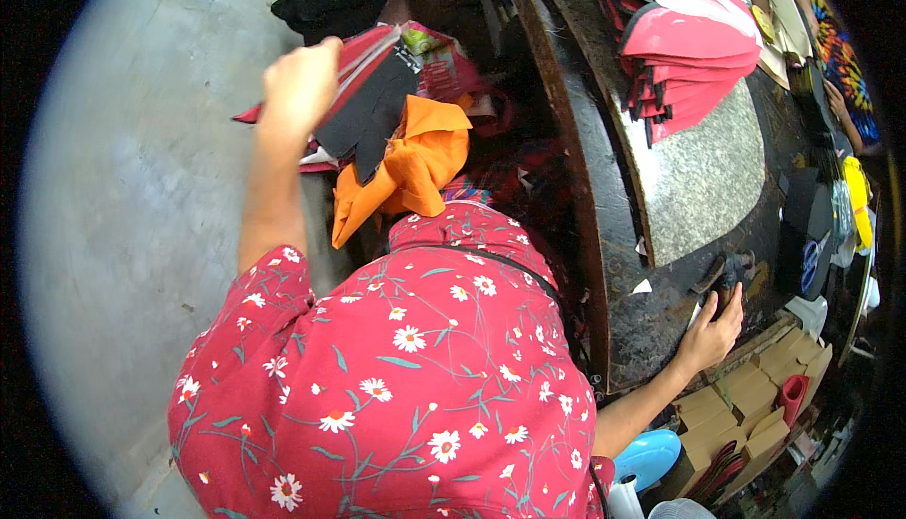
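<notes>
While the left hand (300,85) is lifted up over the floor beside the desk, its fingers are closed tight around a thin, clear, shiny strip (368,55). Just under that strip lies a flat black piece (373,113) with finger-like points, and it rests on red sheets (377,47). A soft, crumpled orange cloth (411,165) hangs down right beside the black piece and touches it.

The right hand (713,330) rests on the near edge of the dark, worn desk (585,170). Its fingers curl around a small black tool (727,283), but the tool is dark and small, so its shape is hard to tell. A small white scrap (642,286) lies on the desk near this hand. A rough, speckled grey slab (703,175) with a rounded edge sits in the middle of the desk. At the far edge, a stack of smooth pink pieces (689,57) with black rims fans out. Brown cardboard boxes (746,406) sit below the near edge.
</notes>
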A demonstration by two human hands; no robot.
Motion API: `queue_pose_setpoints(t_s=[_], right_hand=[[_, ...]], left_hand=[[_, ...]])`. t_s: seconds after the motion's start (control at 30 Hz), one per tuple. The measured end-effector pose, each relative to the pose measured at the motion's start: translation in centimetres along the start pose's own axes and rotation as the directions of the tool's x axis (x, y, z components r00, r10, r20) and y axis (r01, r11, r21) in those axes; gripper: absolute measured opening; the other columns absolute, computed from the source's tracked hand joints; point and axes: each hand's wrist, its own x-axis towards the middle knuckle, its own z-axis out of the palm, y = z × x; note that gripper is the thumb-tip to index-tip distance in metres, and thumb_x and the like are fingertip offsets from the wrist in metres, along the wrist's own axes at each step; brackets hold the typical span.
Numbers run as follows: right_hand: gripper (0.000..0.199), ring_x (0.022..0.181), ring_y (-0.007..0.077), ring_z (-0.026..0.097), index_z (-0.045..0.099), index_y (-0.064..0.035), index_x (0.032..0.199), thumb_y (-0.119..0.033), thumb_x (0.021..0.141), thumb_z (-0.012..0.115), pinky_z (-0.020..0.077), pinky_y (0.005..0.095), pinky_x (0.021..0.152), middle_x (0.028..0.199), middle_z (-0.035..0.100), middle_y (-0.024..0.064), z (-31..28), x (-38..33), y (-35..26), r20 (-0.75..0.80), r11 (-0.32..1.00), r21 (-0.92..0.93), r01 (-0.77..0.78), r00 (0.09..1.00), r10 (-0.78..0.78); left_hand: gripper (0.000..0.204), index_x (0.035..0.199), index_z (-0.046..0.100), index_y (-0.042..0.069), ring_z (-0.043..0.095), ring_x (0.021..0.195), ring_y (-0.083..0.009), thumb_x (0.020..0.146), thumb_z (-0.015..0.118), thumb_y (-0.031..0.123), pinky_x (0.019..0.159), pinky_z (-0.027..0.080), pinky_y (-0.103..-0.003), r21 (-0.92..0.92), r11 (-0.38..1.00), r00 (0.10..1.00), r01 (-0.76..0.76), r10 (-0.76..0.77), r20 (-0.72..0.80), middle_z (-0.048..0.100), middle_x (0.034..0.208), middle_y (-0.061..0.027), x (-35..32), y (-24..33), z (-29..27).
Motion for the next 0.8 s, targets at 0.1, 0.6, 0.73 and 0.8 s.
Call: queue_pose_setpoints(t_s=[0.1, 0.6, 0.73, 0.8], right_hand=[[0.046, 0.112, 0.0326, 0.06, 0.055, -0.0145, 0.14, -0.033, 0.099, 0.058, 0.0473, 0.0425, 0.093, 0.127, 0.063, 0.0118, 0.0, 0.0, -0.2, -0.019, 1.0, 0.002, 0.015, 1.0, -0.015], [0.033, 0.077, 0.0146, 0.06, 0.061, -0.001, 0.127, -0.024, 0.105, 0.052, 0.0505, 0.0296, 0.071, 0.094, 0.066, 0.0078, -2.5, -0.4, -0.9, 0.021, 0.527, 0.745, -0.41, 0.803, 0.596], [0.037, 0.08, 0.0115, 0.06, 0.058, 0.0012, 0.13, -0.025, 0.105, 0.053, 0.0512, 0.0276, 0.07, 0.096, 0.066, 0.0069, -6.9, 2.0, -3.1, -0.028, 0.4, 0.892, -0.211, 0.857, 0.515], [0.035, 0.08, 0.0141, 0.064, 0.06, -0.0002, 0.127, -0.026, 0.104, 0.053, 0.0525, 0.0289, 0.07, 0.096, 0.068, 0.0089, -7.2, 3.8, -5.5, -0.114, 0.479, 0.869, -0.125, 0.891, 0.439]], left_hand=[[0.028, 0.122, 0.065, 0.009, 0.072, 0.091, -0.0287, 0.095, 0.055, 0.011, 0.081, 0.055, -0.04, -0.429, 0.876, 0.953, -0.221, 0.1, -0.286, 0.071, 0.1, -0.024, -2.3, 0.7, -7.1], [0.039, 0.122, 0.061, 0.01, 0.07, 0.076, -0.0299, 0.088, 0.068, 0.026, 0.064, 0.056, -0.04, -0.469, 0.304, 0.551, -0.829, 0.58, -0.6, 0.072, 0.09, -0.0124, 0.5, 28.4, -3.7], [0.035, 0.118, 0.063, 0.013, 0.07, 0.071, -0.027, 0.088, 0.067, 0.032, 0.058, 0.056, -0.04, -0.387, 0.343, 0.517, -0.856, 0.533, -0.67, 0.071, 0.082, -0.008, 0.9, 29.4, -2.5], [0.032, 0.117, 0.066, 0.014, 0.069, 0.069, -0.0241, 0.089, 0.066, 0.028, 0.056, 0.055, -0.037, -0.375, 0.319, 0.491, -0.871, 0.506, -0.709, 0.07, 0.082, -0.0073, 0.9, 29.4, -2.2]])
